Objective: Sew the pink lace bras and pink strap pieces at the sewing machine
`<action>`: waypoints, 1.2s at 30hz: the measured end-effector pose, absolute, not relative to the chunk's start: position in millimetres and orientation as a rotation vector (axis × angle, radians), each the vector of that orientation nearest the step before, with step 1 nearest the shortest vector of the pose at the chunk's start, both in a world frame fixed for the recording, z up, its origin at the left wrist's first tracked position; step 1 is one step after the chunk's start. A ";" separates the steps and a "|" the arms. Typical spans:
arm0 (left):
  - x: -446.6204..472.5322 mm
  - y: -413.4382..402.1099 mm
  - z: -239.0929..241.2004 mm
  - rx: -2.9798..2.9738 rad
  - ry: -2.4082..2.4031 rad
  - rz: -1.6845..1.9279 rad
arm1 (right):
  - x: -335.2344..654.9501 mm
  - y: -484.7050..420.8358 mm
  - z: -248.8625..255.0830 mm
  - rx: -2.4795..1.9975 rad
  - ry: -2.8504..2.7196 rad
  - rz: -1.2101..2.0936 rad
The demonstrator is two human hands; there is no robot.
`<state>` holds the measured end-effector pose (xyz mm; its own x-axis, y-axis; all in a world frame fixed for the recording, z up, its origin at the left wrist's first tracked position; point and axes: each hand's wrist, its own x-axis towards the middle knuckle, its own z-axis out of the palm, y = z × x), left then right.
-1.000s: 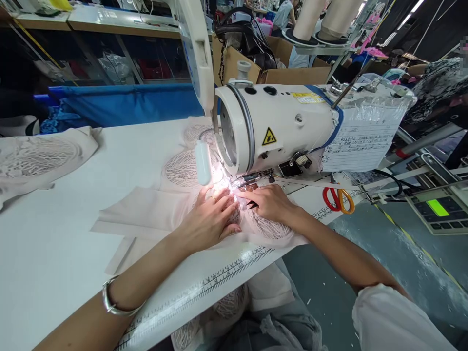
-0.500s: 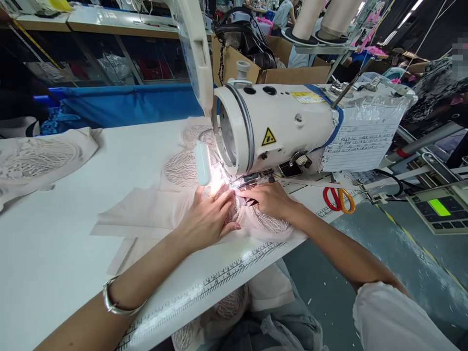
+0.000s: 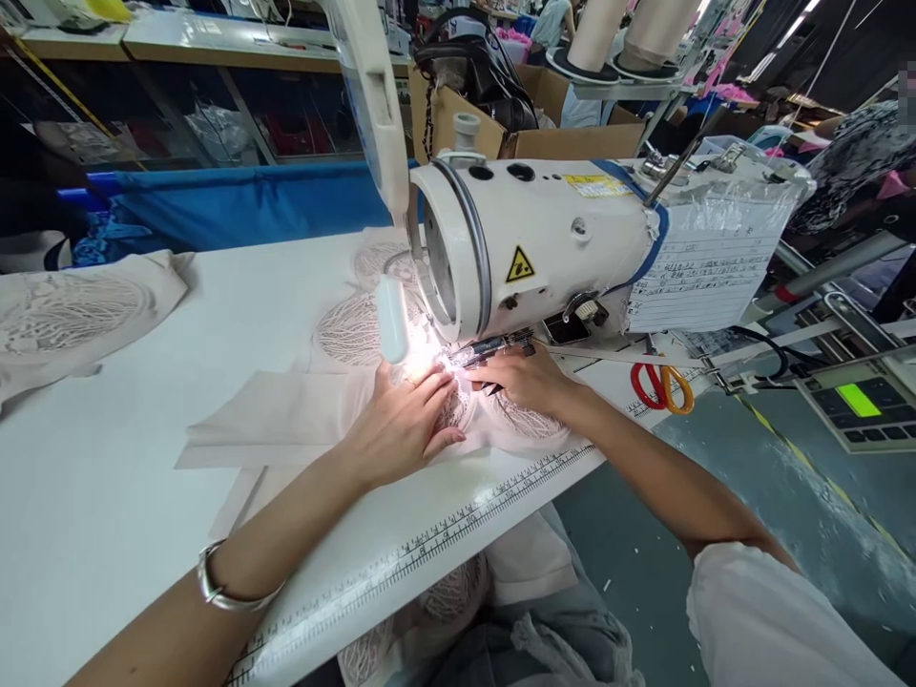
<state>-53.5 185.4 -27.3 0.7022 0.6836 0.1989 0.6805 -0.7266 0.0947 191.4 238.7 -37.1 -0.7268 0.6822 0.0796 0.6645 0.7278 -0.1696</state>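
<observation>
One silver bracelet circles the left wrist, and one white sleeve covers the right upper arm. Across the lap lies pale cloth with two lace patches showing. One printed ruler runs along the near edge of the white counter.

Two hands rest on one pale pink fabric piece, which lies on the counter and reaches under the machine's needle area; at least three lace patches show in it. The left hand lies palm down, fingers stretched and slightly parted, pressing the fabric without gripping it. The right hand has its fingers bent beside the needle area, touching the fabric; one dark pointed tool shows beneath them, but whether they grip it I cannot tell.

One pair of scissors with a red and an orange handle is right of that hand. A second lace piece lies far left. Over the fabric stands one white sewing machine bearing one warning triangle. Behind it are one cardboard box, one black bag and two thread cones.
</observation>
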 end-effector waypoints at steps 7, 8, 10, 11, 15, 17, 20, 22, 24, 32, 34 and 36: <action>-47.6 183.1 -27.6 2.926 1.213 0.364 | 207.8 223.0 -32.6 -1.252 -2.686 0.140; -46.5 182.2 -27.8 2.924 1.228 0.369 | 209.6 219.7 -34.1 -1.266 -2.687 0.113; -45.1 180.6 -28.1 2.909 1.254 0.377 | 211.9 214.4 -37.9 -1.225 -2.713 0.038; -45.0 180.0 -28.1 2.900 1.261 0.377 | 212.7 212.8 -39.7 -1.164 -2.728 0.010; -45.8 178.7 -27.3 2.893 1.233 0.366 | 215.0 212.1 -43.6 -0.896 -2.723 0.036; -46.1 178.4 -27.0 2.885 1.199 0.366 | 215.7 213.4 -43.3 -0.871 -2.709 0.044; -46.3 178.4 -27.2 2.865 1.186 0.378 | 215.0 215.8 -41.7 -0.890 -2.712 0.057; -47.0 179.1 -27.1 2.858 1.196 0.375 | 213.3 217.9 -40.3 -0.905 -2.711 0.084; -47.9 180.2 -26.5 2.856 1.205 0.360 | 211.0 220.3 -39.0 -0.936 -2.705 0.111; -48.5 184.2 -21.9 2.845 1.303 0.291 | 202.2 231.3 -37.4 -1.003 -2.716 0.148; -49.0 185.9 -21.8 2.840 1.330 0.281 | 200.5 234.1 -38.3 -1.017 -2.727 0.122; -50.3 188.4 -23.1 2.832 1.353 0.282 | 198.9 236.7 -40.4 -1.054 -2.745 0.098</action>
<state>-50.3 188.4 -23.1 0.6154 0.7709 0.1645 0.7725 -0.6313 0.0686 198.9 236.7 -40.4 -0.7262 0.6682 0.1614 0.6551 0.7439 -0.1324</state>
